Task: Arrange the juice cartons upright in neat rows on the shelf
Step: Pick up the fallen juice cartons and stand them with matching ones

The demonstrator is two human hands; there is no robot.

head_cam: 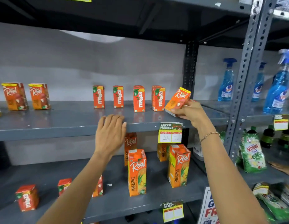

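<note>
My right hand [188, 111] grips a small orange Real carton [178, 100], tilted, above the right end of the grey upper shelf [59, 125]. My left hand [110, 133] rests flat and empty on that shelf's front edge. Several small Maaza cartons [139, 99] stand upright in a row just left of the held carton. Two small Real cartons [39, 96] stand upright at the far left. On the lower shelf [140, 206] stand tall Real pineapple cartons [137, 172] and small Maaza cartons [27, 197].
A perforated metal upright [247, 78] separates this bay from the right one, which holds blue spray bottles [226, 83], a green Wheel detergent bag [252, 152] and dark bottles. Price tags [170, 133] hang from the shelf edges.
</note>
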